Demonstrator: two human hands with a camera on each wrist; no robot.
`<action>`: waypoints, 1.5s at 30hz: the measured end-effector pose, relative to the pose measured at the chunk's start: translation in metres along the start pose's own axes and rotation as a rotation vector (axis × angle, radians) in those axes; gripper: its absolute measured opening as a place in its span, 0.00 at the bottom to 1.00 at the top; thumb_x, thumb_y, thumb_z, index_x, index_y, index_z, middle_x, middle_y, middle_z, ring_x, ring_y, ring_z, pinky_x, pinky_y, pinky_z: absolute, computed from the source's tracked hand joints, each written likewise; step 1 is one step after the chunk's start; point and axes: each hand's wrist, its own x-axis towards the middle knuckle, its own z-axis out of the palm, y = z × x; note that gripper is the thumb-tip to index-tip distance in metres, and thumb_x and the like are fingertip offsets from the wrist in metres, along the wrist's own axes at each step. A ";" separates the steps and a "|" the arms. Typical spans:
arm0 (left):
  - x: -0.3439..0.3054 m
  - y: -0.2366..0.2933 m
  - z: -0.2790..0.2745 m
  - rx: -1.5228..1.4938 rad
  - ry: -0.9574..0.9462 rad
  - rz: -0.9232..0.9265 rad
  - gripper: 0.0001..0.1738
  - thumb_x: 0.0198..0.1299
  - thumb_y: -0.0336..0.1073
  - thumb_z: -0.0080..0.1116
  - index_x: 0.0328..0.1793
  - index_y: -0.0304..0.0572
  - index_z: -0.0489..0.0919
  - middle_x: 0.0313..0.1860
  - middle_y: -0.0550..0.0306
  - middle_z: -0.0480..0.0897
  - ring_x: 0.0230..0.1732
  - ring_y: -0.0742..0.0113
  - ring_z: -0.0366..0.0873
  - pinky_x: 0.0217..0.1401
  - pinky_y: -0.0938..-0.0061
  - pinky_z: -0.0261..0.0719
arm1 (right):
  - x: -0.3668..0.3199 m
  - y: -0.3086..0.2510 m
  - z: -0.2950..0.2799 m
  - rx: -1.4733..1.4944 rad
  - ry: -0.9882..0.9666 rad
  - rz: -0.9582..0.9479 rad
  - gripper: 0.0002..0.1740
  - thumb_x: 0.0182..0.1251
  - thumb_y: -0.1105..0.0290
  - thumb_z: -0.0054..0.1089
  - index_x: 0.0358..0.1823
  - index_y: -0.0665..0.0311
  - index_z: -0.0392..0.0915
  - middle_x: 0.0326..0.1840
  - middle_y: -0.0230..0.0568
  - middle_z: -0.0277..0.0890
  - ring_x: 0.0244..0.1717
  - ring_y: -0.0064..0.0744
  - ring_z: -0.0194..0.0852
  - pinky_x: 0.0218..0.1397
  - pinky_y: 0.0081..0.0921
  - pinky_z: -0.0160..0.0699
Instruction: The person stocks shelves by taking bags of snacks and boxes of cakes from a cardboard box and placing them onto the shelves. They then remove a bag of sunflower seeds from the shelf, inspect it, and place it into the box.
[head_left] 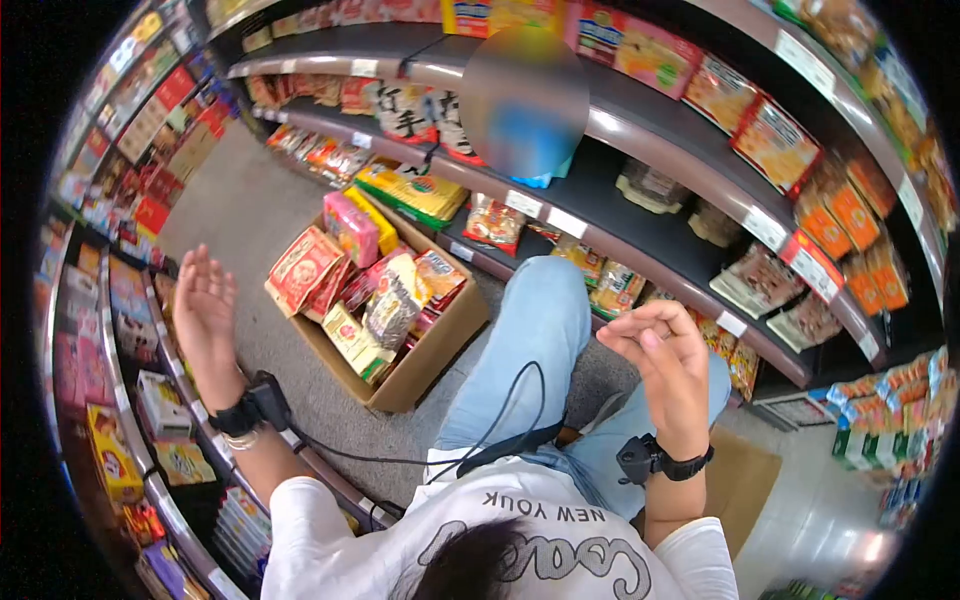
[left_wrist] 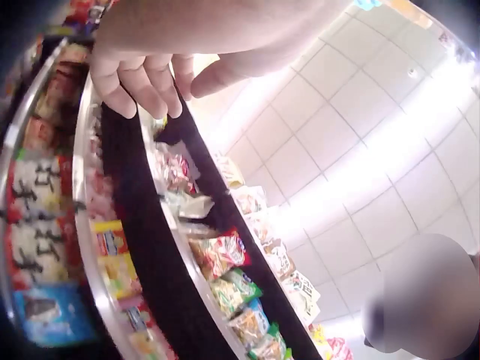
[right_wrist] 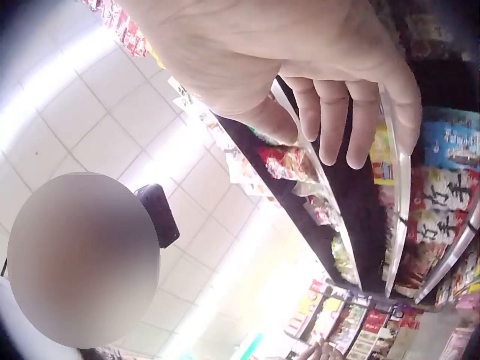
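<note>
Both hands are raised in the air with nothing in them. My left hand is held up on the left, beside a cardboard box, its fingers straight or loosely bent. On the right, my right hand hovers above the bent knee, fingers relaxed and thumb apart. Packed food fills the box: red bags, a pink pack, a clear bag and a cream packet. In the wrist views, the left hand and the right hand show loosely hanging fingers.
Store shelves with bagged and boxed food curve along the front and right. Another shelf row runs close on the left. A yellow-green bag lies by the box. A black cable crosses the lap; flat cardboard lies at right.
</note>
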 end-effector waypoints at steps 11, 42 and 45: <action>-0.011 -0.038 -0.020 0.550 0.047 0.015 0.15 0.66 0.42 0.52 0.55 0.44 0.76 0.52 0.61 0.78 0.49 0.73 0.74 0.51 0.73 0.73 | 0.014 0.039 0.027 0.068 0.004 0.079 0.10 0.70 0.72 0.53 0.48 0.67 0.70 0.44 0.46 0.78 0.50 0.38 0.78 0.59 0.41 0.76; -0.165 -0.331 -0.256 0.280 0.760 -1.078 0.17 0.69 0.35 0.44 0.61 0.38 0.66 0.57 0.44 0.73 0.52 0.43 0.77 0.45 0.49 0.86 | 0.105 0.135 0.037 0.334 0.151 0.380 0.04 0.70 0.72 0.49 0.43 0.63 0.71 0.38 0.40 0.75 0.44 0.35 0.76 0.56 0.46 0.77; -0.166 -0.315 -0.239 0.287 0.787 -1.102 0.15 0.68 0.33 0.45 0.58 0.37 0.68 0.55 0.44 0.74 0.50 0.45 0.78 0.45 0.51 0.87 | 0.117 0.141 0.042 0.407 0.113 0.427 0.05 0.70 0.71 0.50 0.43 0.62 0.71 0.38 0.40 0.76 0.44 0.36 0.76 0.56 0.47 0.76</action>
